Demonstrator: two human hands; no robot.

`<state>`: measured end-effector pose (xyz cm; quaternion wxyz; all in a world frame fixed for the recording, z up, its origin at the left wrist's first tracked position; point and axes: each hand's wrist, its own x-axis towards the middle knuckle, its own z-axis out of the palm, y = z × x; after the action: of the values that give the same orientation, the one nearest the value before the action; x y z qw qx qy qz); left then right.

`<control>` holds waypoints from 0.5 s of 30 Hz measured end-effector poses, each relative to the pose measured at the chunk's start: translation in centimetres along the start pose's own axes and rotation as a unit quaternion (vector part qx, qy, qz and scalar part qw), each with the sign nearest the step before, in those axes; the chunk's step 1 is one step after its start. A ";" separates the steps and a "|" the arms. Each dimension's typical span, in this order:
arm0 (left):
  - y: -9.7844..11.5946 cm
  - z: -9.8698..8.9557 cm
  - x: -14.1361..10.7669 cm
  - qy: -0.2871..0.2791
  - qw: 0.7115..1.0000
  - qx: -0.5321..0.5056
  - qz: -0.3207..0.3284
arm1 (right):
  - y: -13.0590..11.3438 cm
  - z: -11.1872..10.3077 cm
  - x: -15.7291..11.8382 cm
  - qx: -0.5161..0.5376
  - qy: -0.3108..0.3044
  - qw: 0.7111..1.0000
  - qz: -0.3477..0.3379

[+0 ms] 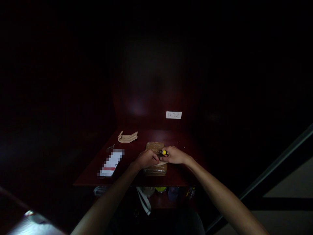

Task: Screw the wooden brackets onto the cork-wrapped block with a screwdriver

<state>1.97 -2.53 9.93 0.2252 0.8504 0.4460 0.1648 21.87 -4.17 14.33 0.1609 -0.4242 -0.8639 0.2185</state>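
My right hand (174,154) is closed around a screwdriver (164,152) with a yellow and black handle, its tip end toward my left hand. My left hand (148,158) presses its curled fingers on a pale wooden piece (162,163), which lies across a brown package (156,147) wrapped in clear plastic or tape. Both hands meet over the middle of this package, and they hide much of the wooden piece and the tool's tip. Behind and left of them rest several curved wooden hooks (127,137), close together on the dark red table (132,179).
A phone-like white panel (111,164), partly pixelated, lies left of my left hand, with small metal bits (111,147) behind it. On the back wall is a white socket plate (173,115). Below the table edge hang a white strap (144,200) and assorted items on a shelf.
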 end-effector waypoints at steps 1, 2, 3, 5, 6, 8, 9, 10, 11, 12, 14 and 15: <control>0.0 0.0 0.0 0.001 1.000 -0.002 0.001 | -0.1 -0.1 0.3 -0.012 -0.013 1.000 -0.006; -0.1 0.0 0.1 0.001 1.000 -0.003 0.003 | -0.2 -0.2 0.6 -0.016 -0.023 1.000 -0.010; -0.2 0.0 0.1 0.002 1.000 -0.003 0.004 | -0.3 -0.3 1.0 -0.015 -0.034 0.999 -0.010; -0.3 0.1 0.2 0.005 1.000 0.000 0.007 | -0.6 -0.3 1.5 -0.012 -0.057 0.998 0.004; -0.4 0.2 0.2 0.006 1.000 0.001 0.007 | -0.6 -0.3 1.7 -0.012 -0.069 0.997 0.018; -0.5 0.3 0.2 0.008 1.000 0.001 0.001 | -0.7 -0.1 2.0 -0.022 -0.088 0.995 0.045; -0.5 0.4 0.2 0.011 1.000 -0.003 -0.001 | -0.6 0.0 2.1 -0.029 -0.092 0.994 0.049; -0.5 0.4 0.2 0.011 1.000 -0.004 -0.008 | -0.5 0.1 2.1 -0.032 -0.088 0.995 0.045; -0.5 0.4 0.2 0.014 1.000 -0.004 -0.009 | -0.3 0.3 2.2 -0.029 -0.087 0.995 0.036; -0.5 0.4 0.2 0.017 1.000 -0.005 -0.005 | -0.1 0.4 2.2 -0.024 -0.085 0.996 0.020; -0.5 0.4 0.1 0.018 1.000 -0.007 -0.002 | 0.2 0.6 2.3 -0.029 -0.089 0.996 0.006; -0.5 0.4 0.1 0.020 1.000 -0.010 -0.001 | 0.3 0.6 2.4 -0.034 -0.090 0.995 0.004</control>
<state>1.89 -2.26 9.34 0.2248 0.8443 0.4497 0.1854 20.39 -2.22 13.84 0.0672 -0.4114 -0.8803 0.2264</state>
